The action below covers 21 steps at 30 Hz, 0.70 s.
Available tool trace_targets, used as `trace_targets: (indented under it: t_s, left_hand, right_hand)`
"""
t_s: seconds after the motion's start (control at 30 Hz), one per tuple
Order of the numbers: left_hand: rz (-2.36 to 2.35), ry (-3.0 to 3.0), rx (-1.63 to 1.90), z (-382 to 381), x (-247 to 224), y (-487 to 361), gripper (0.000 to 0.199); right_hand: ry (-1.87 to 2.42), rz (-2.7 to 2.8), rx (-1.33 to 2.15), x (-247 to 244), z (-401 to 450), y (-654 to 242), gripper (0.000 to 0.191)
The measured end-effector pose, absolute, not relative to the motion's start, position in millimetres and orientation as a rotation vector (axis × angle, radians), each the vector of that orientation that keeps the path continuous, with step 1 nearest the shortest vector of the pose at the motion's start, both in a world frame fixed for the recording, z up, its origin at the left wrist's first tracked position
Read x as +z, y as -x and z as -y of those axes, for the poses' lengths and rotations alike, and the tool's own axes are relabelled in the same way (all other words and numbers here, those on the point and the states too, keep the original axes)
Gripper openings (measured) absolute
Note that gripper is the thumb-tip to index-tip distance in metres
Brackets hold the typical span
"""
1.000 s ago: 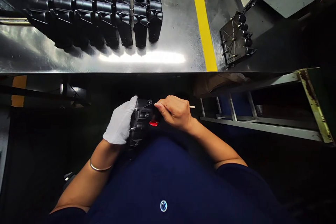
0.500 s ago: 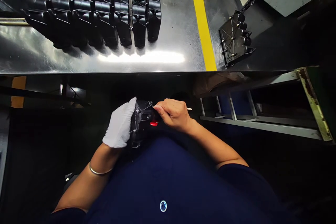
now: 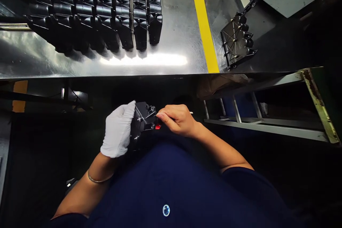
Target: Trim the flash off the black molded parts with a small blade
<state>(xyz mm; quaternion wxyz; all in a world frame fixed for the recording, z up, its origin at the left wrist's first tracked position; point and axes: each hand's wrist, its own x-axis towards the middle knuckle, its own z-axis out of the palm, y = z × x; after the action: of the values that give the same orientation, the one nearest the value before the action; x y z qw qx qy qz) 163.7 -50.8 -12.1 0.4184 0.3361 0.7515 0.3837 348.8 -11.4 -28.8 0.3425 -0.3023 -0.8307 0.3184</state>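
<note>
My left hand [image 3: 117,130], in a white glove, is closed on a black plastic part [image 3: 143,117] with ribs and round bosses, held in front of my body below the table edge. My bare right hand [image 3: 177,120] is closed round a thin tool whose pale end [image 3: 191,113] sticks out behind the fist. Its fine tip reaches the right side of the part, close to a boss; whether it touches cannot be made out. Just below the right fingertips shows a small red piece [image 3: 158,127], mostly hidden.
On the metal table [image 3: 176,39] stand rows of black plastic parts [image 3: 107,14] at the left. A yellow stripe [image 3: 203,25] crosses the tabletop, with further ribbed black parts [image 3: 235,41] to its right. Below the table at the right is a metal frame [image 3: 267,124].
My left hand has shifted slightly left and down, turning the part so that more of its flat face shows. My right hand has dropped a little, still with the thin tool.
</note>
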Motion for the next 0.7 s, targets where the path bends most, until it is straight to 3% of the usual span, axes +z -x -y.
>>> trace_targets:
  t_s: [0.4,0.5,0.7]
  left_hand:
    - [-1.834,-0.838,1.171,61,-19,-172,0.032]
    - [-1.84,-0.89,1.237,61,-22,-171,0.033]
    - [-1.886,-0.908,1.248,59,-22,-168,0.033]
  right_hand:
    - [0.623,2.065,1.593,-22,7,-364,0.041]
    - [0.625,1.942,1.444,-26,9,-362,0.042]
    - [0.577,2.224,0.784,-27,11,-353,0.05]
